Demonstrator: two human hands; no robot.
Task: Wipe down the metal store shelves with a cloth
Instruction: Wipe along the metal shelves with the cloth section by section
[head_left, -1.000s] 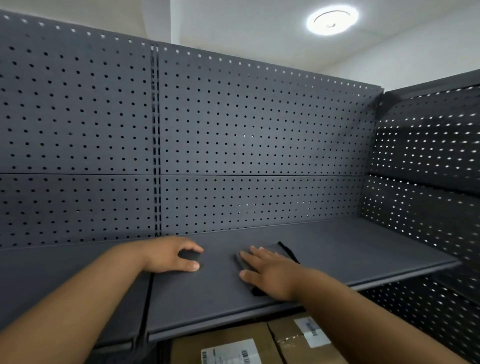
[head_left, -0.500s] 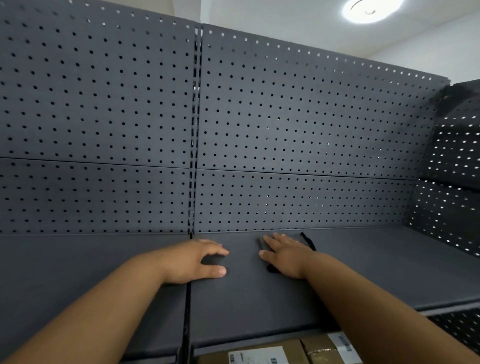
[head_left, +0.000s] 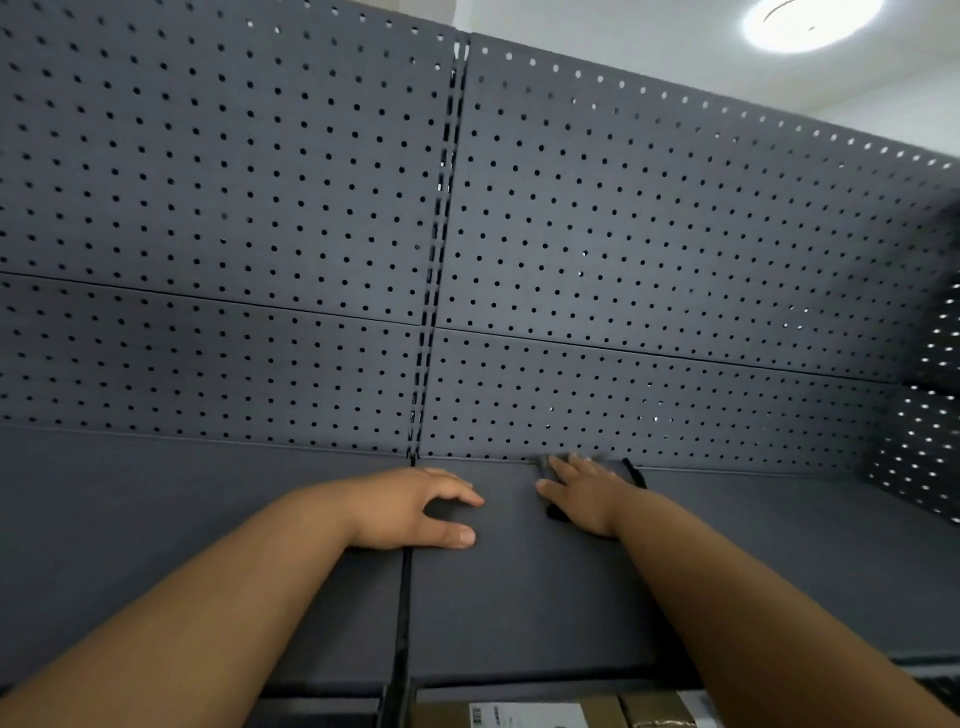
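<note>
A dark grey metal shelf (head_left: 519, 597) runs across the view below a perforated back panel (head_left: 649, 260). A dark grey cloth (head_left: 618, 464) with a black edge lies flat on the shelf, close to the back panel. My right hand (head_left: 582, 493) presses flat on the cloth with straight fingers and hides most of it. My left hand (head_left: 421, 506) rests on the bare shelf to the left, beside the seam between two shelf sections, fingers loosely arched and thumb stretched out, holding nothing.
A slotted upright (head_left: 441, 260) splits the back panel in two. A perforated side panel (head_left: 930, 415) closes the shelf at the right. Cardboard boxes with labels (head_left: 545, 716) sit under the shelf's front edge. A ceiling light (head_left: 810, 21) glows at the top right.
My right hand has pushed the cloth away from me, from mid-shelf up to the back panel. My left hand stayed on the shelf. The view has turned left and closer.
</note>
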